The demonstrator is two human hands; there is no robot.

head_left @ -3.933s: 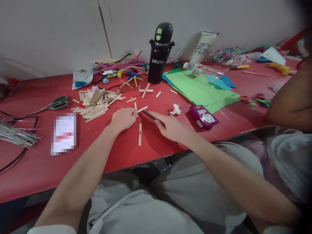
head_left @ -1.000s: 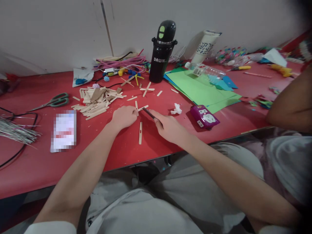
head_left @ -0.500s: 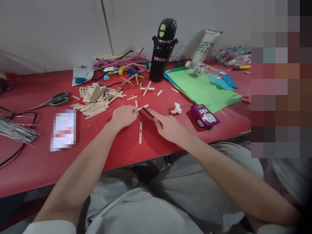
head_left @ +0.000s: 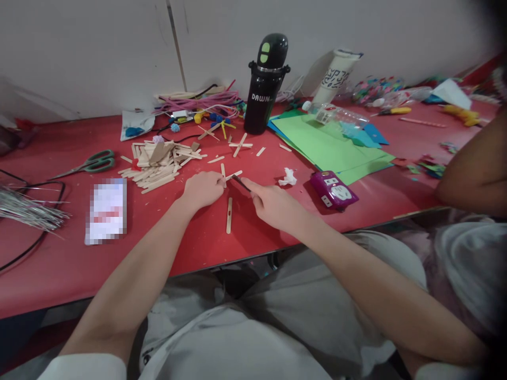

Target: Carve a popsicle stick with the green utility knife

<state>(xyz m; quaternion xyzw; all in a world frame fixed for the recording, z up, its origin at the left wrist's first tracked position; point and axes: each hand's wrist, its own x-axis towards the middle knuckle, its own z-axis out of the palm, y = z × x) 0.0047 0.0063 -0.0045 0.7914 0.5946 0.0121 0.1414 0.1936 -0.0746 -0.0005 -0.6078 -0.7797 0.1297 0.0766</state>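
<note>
My left hand (head_left: 205, 188) is closed, its fingertips pinching a wooden craft stick (head_left: 235, 174) against the red table. My right hand (head_left: 273, 205) is closed around a slim dark tool (head_left: 241, 183), its tip against or very near that stick; whether it is a knife I cannot make out. Under my left fingertips another craft stick (head_left: 223, 171) crosses behind. Nearer to me lies a craft stick with a small rectangular slot (head_left: 229, 216). Farther back, two sticks form a cross (head_left: 240, 144). A pile of craft sticks (head_left: 158, 166) lies beyond my left hand.
Green-handled scissors (head_left: 99, 161), a phone (head_left: 106, 211) and wires (head_left: 29, 208) lie left. Behind stands a black bottle (head_left: 265, 87). To the right are crumpled tissue (head_left: 288, 177), a purple power adapter (head_left: 333, 191), green paper (head_left: 336, 148) and another person's arm (head_left: 475, 163).
The whole view has shifted slightly, with things appearing a little farther right and down. Both hands keep nearly the same position and grip on the stick and the dark tool.
</note>
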